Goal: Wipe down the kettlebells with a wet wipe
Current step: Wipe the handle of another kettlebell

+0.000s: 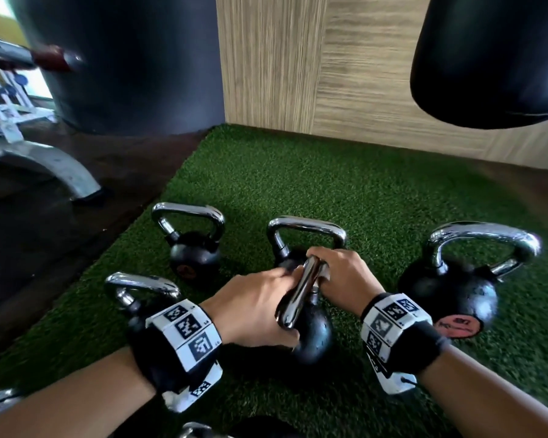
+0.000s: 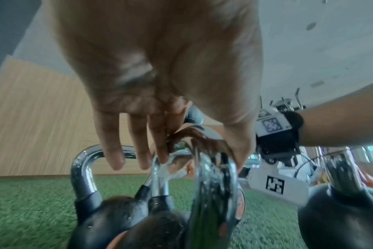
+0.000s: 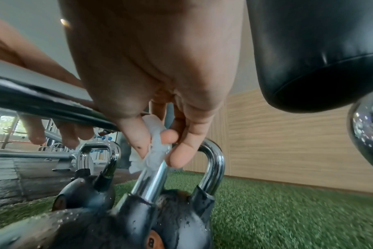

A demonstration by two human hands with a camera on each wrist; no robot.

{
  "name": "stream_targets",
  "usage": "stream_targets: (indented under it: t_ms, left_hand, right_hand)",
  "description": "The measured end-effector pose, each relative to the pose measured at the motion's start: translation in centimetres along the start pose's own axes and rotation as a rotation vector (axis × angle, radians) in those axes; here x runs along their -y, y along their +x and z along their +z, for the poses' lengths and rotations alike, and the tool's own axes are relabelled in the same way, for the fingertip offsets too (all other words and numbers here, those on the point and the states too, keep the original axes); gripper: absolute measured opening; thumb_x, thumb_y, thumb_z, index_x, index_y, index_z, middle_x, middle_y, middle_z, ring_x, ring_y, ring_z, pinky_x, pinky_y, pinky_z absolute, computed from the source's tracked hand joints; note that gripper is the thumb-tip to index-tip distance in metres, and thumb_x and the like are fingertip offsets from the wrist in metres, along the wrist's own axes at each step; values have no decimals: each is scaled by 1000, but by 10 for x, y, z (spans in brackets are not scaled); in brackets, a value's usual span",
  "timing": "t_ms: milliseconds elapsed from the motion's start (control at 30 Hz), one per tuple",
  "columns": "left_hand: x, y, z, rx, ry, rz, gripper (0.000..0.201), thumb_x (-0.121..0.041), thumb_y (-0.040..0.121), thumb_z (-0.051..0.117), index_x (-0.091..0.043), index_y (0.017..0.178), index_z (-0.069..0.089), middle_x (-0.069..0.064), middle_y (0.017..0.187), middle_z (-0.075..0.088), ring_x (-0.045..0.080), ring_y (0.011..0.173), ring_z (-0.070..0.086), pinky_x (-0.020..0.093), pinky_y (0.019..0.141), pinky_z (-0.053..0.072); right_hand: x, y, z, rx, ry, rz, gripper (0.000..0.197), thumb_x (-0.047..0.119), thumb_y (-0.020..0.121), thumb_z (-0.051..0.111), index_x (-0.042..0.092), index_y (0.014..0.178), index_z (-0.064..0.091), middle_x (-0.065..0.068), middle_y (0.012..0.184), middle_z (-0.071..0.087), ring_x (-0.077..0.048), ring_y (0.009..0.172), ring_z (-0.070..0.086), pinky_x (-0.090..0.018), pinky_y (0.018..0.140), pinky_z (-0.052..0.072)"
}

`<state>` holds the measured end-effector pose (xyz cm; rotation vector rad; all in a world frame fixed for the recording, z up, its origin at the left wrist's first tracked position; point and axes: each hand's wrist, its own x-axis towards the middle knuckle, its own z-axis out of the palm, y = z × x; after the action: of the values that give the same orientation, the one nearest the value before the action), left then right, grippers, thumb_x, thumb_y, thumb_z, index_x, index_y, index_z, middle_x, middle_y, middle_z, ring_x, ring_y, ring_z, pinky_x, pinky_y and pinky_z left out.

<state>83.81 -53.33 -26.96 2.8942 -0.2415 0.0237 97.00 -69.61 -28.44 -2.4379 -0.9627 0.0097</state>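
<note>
Several black kettlebells with chrome handles stand on green turf [image 1: 361, 191]. My left hand [image 1: 276, 298] grips the handle [image 1: 301, 292] of the nearest middle kettlebell [image 1: 317, 330], thumb underneath. My right hand [image 1: 326, 273] is at the far end of that handle. In the right wrist view its thumb and fingertips [image 3: 177, 156] pinch a crumpled white wet wipe [image 3: 158, 143] around a chrome handle post [image 3: 153, 178]. Water droplets sit on the black bodies. In the left wrist view the left fingers [image 2: 115, 151] reach over the chrome handle [image 2: 213, 185].
Other kettlebells stand close by: back left [image 1: 193, 251], directly behind [image 1: 304, 226], a larger one on the right [image 1: 450, 292], one by my left wrist [image 1: 133, 298]. A punching bag [image 1: 494, 58] hangs at the upper right, a dark bag [image 1: 124, 58] and a machine leg [image 1: 45, 165] at the left.
</note>
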Motion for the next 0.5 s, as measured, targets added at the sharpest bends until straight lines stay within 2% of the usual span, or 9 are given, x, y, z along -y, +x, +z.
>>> stream_targets:
  t_ms: [67, 167, 233, 300, 367, 400, 500]
  left_hand:
    - [4, 0, -8, 78, 44, 9, 80, -72, 66, 60, -42, 137, 36, -19, 122, 52, 15, 111, 63, 39, 86, 56]
    - [13, 5, -28, 190, 113, 28, 84, -68, 65, 61, -52, 140, 28, -18, 115, 54, 14, 112, 61, 40, 85, 55]
    - [23, 11, -42, 266, 141, 41, 90, -56, 69, 70, -67, 141, 17, -14, 123, 62, 17, 110, 64, 41, 84, 55]
    - [32, 17, -52, 319, 188, 75, 100, -44, 76, 73, -75, 142, 4, -12, 130, 64, 16, 104, 66, 35, 78, 53]
    - [38, 22, -55, 322, 197, 95, 99, -38, 80, 73, -78, 140, 5, -14, 128, 65, 12, 97, 64, 29, 71, 46]
    - [40, 23, -55, 320, 195, 99, 98, -35, 82, 73, -79, 139, 7, -16, 129, 64, 11, 98, 63, 28, 72, 45]
    - [41, 22, -50, 308, 170, 93, 95, -31, 86, 73, -81, 136, 10, -16, 132, 63, 13, 105, 65, 32, 82, 52]
  right_hand:
    - [3, -4, -5, 17, -31, 15, 33, 19, 85, 66, 25, 118, 68, -3, 98, 73, -20, 86, 70, -37, 82, 59]
    - [7, -17, -12, 5, -151, 113, 5, 22, 81, 66, 21, 86, 66, 2, 81, 69, -21, 76, 67, -33, 68, 57]
    - [16, -27, -18, 21, -247, 185, 7, 21, 78, 66, 16, 78, 61, -2, 79, 67, -24, 79, 67, -30, 65, 54]
    - [27, -37, -22, 53, -315, 230, 15, 19, 75, 65, 14, 71, 51, -6, 78, 65, -29, 82, 67, -28, 63, 47]
    - [37, -47, -25, 82, -332, 250, 23, 18, 74, 62, 15, 63, 42, -1, 67, 54, -31, 77, 64, -26, 61, 41]
    - [39, -52, -25, 95, -336, 260, 26, 18, 75, 61, 17, 61, 39, 2, 63, 48, -29, 72, 59, -26, 61, 39]
    - [46, -64, -28, 119, -342, 311, 27, 18, 75, 59, 17, 59, 38, 4, 59, 38, -25, 65, 47, -25, 60, 38]
